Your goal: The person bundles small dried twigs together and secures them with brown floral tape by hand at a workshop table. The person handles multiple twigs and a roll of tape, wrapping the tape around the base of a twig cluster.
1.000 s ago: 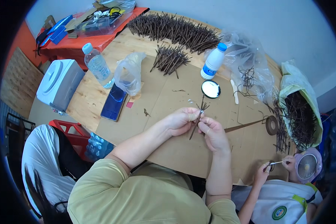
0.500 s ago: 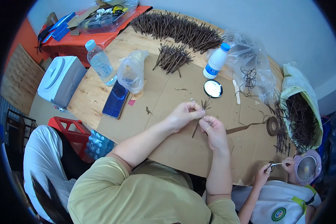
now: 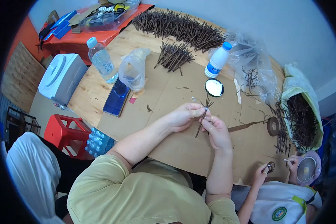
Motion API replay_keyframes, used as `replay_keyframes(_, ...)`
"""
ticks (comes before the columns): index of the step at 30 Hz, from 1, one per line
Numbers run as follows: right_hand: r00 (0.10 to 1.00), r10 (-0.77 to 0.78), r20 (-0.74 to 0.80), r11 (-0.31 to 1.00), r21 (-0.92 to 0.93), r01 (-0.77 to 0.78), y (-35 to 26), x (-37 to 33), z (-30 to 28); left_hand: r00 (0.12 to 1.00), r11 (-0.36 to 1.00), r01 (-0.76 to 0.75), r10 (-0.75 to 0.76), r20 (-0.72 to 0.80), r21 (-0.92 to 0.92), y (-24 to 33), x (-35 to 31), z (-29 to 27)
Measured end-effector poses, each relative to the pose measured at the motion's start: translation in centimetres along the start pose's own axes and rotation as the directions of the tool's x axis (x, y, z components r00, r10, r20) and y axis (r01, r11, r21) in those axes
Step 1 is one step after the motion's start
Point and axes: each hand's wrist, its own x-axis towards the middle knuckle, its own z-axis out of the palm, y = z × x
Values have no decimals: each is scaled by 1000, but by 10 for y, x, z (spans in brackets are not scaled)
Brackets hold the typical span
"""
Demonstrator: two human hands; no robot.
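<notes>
A thin brown twig with several splayed tips (image 3: 209,101) is pinched between my two hands above the cardboard. My left hand (image 3: 184,117) closes thumb and fingers on it just below the tips. Lower on the stem, my right hand (image 3: 218,131) grips it with bent fingers, and the bare end points down toward me. A black-rimmed lid of white paste (image 3: 214,88) lies just beyond the tips. To the right, a strip of brown tape (image 3: 246,127) runs from a tape roll (image 3: 273,126) toward my right hand; whether it reaches the twig is hidden.
Finished-looking brown twig bundles (image 3: 174,56) lie farther back, with a long row (image 3: 179,30) behind. A white bottle (image 3: 218,59), water bottle (image 3: 102,61), phone (image 3: 116,98) and flat wooden stick (image 3: 238,91) surround the work. At lower right, a co-worker's hand (image 3: 260,174) holds a small round dish.
The twig has tilted and turned slightly in my hands. The co-worker's white stick has moved away from the dish. At left, a person's white-clothed leg has shifted, showing more of the red stool.
</notes>
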Motion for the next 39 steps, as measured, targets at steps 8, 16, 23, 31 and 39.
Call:
replay_keyframes(8,996,18,-90,995,-97,-27,3,-1,0,971,942,-82,150,-187,325,-7,3,-5)
replay_keyframes(16,999,53,8,999,-12,-53,1,-1,-5,991,977,-40,66,-119,210,-6,2,-7)
replay_keyframes(23,998,1,-62,1000,-22,-3,4,2,-3,991,994,-18,32,-129,110,-4,4,-3)
replay_keyframes(31,996,24,-84,998,-62,-30,-1,0,-4,979,952,-33,92,-182,303,-8,7,-15)
replay_keyframes(39,1000,11,12,1000,-23,-10,1,1,-3,996,991,22,-11,85,-129,-12,5,-11)
